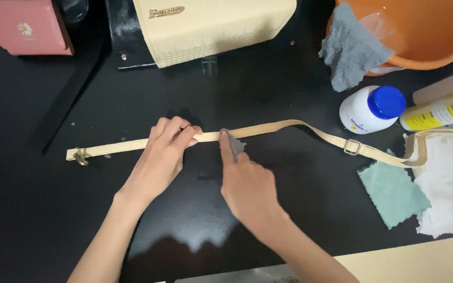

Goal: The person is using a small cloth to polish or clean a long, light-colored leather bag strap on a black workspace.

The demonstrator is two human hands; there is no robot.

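At frame centre, left hand (166,149) presses the cream strap (127,147) flat with fingers spread; right hand (247,183) pinches, probably, a small grey cloth (233,142). Better rub short strokes, strap kept taut.

Overhead light, bright and even; glare patch on glossy black table (195,230) at lower centre; focus sharp throughout.

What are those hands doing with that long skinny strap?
A person is rubbing a cream bag strap that lies stretched across a black table. The left hand presses the strap flat, while the right hand pushes a small grey cloth against it. Nearby sit an orange bowl, a white bottle with a blue cap and a green cloth.
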